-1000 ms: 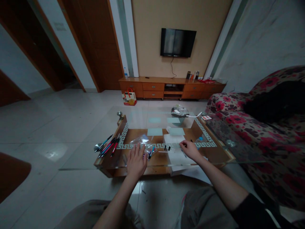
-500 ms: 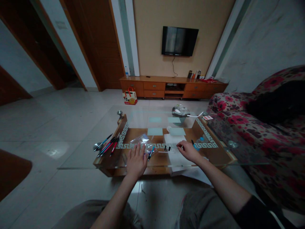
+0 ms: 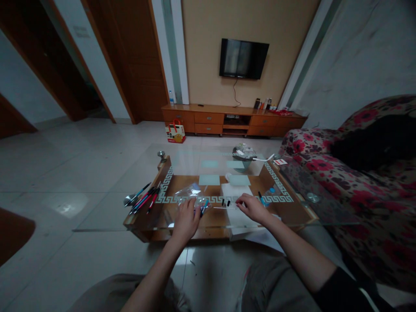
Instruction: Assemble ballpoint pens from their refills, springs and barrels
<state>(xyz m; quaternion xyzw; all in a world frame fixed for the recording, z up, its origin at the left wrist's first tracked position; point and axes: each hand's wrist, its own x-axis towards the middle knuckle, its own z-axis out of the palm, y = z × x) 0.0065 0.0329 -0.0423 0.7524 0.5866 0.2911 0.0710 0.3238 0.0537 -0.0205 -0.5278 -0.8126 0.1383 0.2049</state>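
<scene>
On the glass table, my left hand lies palm down at the near edge of a clear plastic bag, fingers slightly bent and apart. A blue and black pen lies by its fingertips. My right hand is closed, thumb and fingertips pressed together just right of two small black pieces; whatever is between them is too small to make out. A thin white stick lies between the hands. Right of my right hand lies another blue and black pen.
Several pens lie in a bundle at the left. A bowl-like holder filled with plastic stands at the far side, near a red and white card. Below the glass are a white box and a bottle. A flowered sofa stands right.
The fingers of my left hand have bent a little and drawn in. My right hand has shifted slightly left, closer to the small black pieces. The whole view has shifted slightly.
</scene>
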